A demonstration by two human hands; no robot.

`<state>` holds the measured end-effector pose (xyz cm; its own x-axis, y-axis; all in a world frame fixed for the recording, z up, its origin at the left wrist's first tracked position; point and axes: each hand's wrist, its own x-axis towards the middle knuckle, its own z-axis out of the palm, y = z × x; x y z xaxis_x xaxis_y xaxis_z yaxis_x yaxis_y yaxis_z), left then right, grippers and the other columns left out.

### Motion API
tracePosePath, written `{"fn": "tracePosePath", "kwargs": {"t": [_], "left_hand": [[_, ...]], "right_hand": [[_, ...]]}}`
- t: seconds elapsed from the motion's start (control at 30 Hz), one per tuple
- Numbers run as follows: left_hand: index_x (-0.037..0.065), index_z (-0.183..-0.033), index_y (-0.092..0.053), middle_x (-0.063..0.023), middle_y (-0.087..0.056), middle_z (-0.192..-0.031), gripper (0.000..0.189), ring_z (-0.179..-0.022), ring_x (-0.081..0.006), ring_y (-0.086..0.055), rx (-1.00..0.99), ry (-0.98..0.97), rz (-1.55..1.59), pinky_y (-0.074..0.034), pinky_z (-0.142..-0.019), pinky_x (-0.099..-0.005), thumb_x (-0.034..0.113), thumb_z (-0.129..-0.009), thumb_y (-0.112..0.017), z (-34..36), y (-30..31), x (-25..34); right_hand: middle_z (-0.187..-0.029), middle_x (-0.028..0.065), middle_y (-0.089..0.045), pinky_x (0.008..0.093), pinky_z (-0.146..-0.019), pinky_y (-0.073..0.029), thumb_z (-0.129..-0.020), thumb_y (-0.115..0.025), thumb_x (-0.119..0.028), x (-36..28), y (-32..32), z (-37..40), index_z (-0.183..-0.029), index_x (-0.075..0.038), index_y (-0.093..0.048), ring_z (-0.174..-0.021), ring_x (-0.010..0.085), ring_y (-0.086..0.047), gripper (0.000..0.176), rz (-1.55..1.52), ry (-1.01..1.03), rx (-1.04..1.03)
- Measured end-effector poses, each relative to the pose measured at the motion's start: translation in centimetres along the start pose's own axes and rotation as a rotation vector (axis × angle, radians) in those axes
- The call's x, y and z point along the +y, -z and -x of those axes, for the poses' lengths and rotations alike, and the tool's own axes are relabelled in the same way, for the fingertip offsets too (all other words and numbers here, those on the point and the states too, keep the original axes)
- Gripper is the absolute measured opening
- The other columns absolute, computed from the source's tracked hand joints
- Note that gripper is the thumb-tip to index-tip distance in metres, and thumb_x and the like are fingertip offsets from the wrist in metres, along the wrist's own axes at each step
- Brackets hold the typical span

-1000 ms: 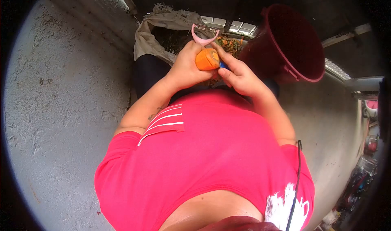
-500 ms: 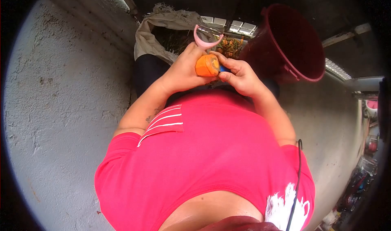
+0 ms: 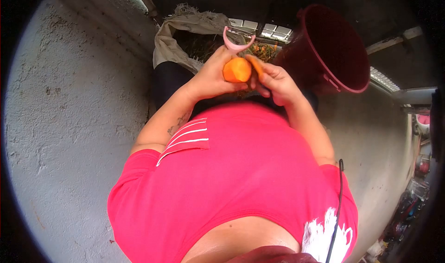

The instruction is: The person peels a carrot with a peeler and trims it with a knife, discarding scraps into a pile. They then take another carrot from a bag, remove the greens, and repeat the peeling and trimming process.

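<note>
My left hand (image 3: 212, 76) is wrapped around a thick orange carrot (image 3: 237, 70). A bright, smooth cut face of the carrot points up toward me. A pink Y-shaped peeler (image 3: 237, 47) sticks up from the same hand, blade end away from me. Close on the carrot's right side, my right hand (image 3: 277, 83) has its thumb and fingers closed on a carrot slice (image 3: 255, 66). The blue handle seen earlier in this hand is now hidden.
A pale woven sack (image 3: 168, 43) stands open beyond my hands, with green and orange scraps (image 3: 264, 52) beside it. To the right leans a large dark red bucket (image 3: 296, 61). A rough grey wall (image 3: 79, 110) rises on my left.
The carrot's rough, dull end has come off, leaving a clean orange face. My right hand has turned slightly and now holds the cut slice. The peeler has shifted a little.
</note>
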<state>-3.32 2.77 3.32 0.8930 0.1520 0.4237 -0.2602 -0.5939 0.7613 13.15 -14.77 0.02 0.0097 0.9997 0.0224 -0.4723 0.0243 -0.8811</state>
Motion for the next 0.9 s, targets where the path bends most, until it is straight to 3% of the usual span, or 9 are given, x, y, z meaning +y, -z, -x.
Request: {"fn": "tracePosePath", "kwargs": {"t": [0.07,0.1,0.17,0.27,0.33,0.43,0.5,0.73,0.9], "left_hand": [[0.003,-0.128,-0.049,-0.0122,-0.051,-0.120,0.072,-0.110,-0.0268,-0.054,0.030,0.030,0.055,-0.044,-0.095,-0.0365,0.019,-0.067,-0.086,0.3,-0.4,-1.7],[0.004,-0.125,-0.050,-0.0093,-0.053,-0.115,0.067,-0.106,-0.0232,-0.055,0.041,0.102,0.162,-0.045,-0.092,-0.0345,0.015,-0.069,-0.085,0.4,-0.7,-2.0],[0.004,-0.119,-0.053,-0.0033,-0.056,-0.106,0.056,-0.099,-0.0161,-0.057,0.059,0.247,0.375,-0.048,-0.086,-0.0305,0.008,-0.071,-0.083,0.7,-0.9,-2.1],[0.004,-0.118,-0.052,-0.0009,-0.058,-0.096,0.053,-0.082,-0.0127,-0.059,0.036,0.509,0.774,-0.051,-0.068,-0.0274,0.006,-0.074,-0.081,0.5,-0.9,-0.9],[0.004,-0.116,-0.053,-0.0014,-0.059,-0.093,0.051,-0.074,-0.0095,-0.057,0.030,0.505,0.853,-0.047,-0.061,-0.0236,0.007,-0.073,-0.080,0.6,-1.2,-1.6],[0.004,-0.114,-0.054,-0.0014,-0.059,-0.090,0.047,-0.067,-0.0074,-0.054,0.033,0.512,0.863,-0.045,-0.055,-0.0217,0.005,-0.073,-0.078,0.4,-1.3,-1.6],[0.004,-0.113,-0.054,-0.0011,-0.059,-0.089,0.045,-0.066,-0.0071,-0.054,0.023,0.516,0.838,-0.044,-0.055,-0.0217,0.004,-0.073,-0.076,0.3,-1.3,-1.7],[0.004,-0.115,-0.054,-0.0006,-0.059,-0.086,0.046,-0.065,-0.0070,-0.053,0.003,0.494,0.780,-0.044,-0.055,-0.0219,0.004,-0.073,-0.075,0.5,-1.0,-1.4],[0.003,-0.115,-0.053,-0.0038,-0.059,-0.087,0.049,-0.068,-0.0114,-0.057,-0.022,0.509,0.748,-0.047,-0.058,-0.0246,0.001,-0.070,-0.072,0.2,-0.4,-0.9]], "right_hand": [[-0.081,0.0047,-0.058,0.0197,-0.046,-0.033,-0.101,-0.047,-0.031,1.0,2.3,-0.5,-0.125,-0.003,-0.056,-0.052,0.0071,-0.040,0.038,-0.351,0.047,-0.137],[-0.076,0.0044,-0.054,0.0203,-0.045,-0.035,-0.103,-0.042,-0.036,-2.2,-1.8,-0.7,-0.116,-0.003,-0.056,-0.049,0.0092,-0.041,0.038,-0.520,-0.074,0.436],[-0.076,0.0047,-0.053,0.0204,-0.045,-0.035,-0.103,-0.040,-0.033,-2.0,-0.3,-1.0,-0.134,-0.001,-0.046,-0.053,0.0079,-0.042,0.044,-0.242,-0.324,0.582],[-0.080,0.0061,-0.055,0.0213,-0.051,-0.041,-0.102,-0.043,-0.027,-2.7,-3.6,-0.5,-0.145,-0.001,-0.034,-0.059,0.0091,-0.048,0.051,0.331,-0.169,0.532],[-0.092,0.0141,-0.061,0.0315,-0.064,-0.048,-0.098,-0.048,-0.021,-2.3,-4.4,-0.5,-0.146,0.004,-0.028,-0.067,0.0220,-0.058,0.057,0.791,0.032,0.420],[-0.092,0.0242,-0.063,0.0390,-0.079,-0.050,-0.093,-0.053,-0.017,-2.0,-5.4,-1.1,-0.144,0.009,-0.025,-0.080,0.0378,-0.065,0.064,1.157,0.304,0.296],[-0.087,0.0251,-0.062,0.0389,-0.076,-0.049,-0.093,-0.053,-0.016,-2.6,-6.7,-0.8,-0.144,0.009,-0.025,-0.080,0.0384,-0.064,0.063,1.068,0.103,0.287],[-0.076,0.0239,-0.058,0.0392,-0.071,-0.048,-0.093,-0.053,-0.018,-0.8,-5.6,-1.4,-0.143,0.010,-0.024,-0.073,0.0363,-0.063,0.065,0.991,0.224,0.270],[-0.070,0.0207,-0.054,0.0382,-0.066,-0.047,-0.093,-0.052,-0.017,-2.2,-6.9,-1.0,-0.144,0.010,-0.021,-0.067,0.0329,-0.061,0.066,0.977,0.097,0.251]]}}
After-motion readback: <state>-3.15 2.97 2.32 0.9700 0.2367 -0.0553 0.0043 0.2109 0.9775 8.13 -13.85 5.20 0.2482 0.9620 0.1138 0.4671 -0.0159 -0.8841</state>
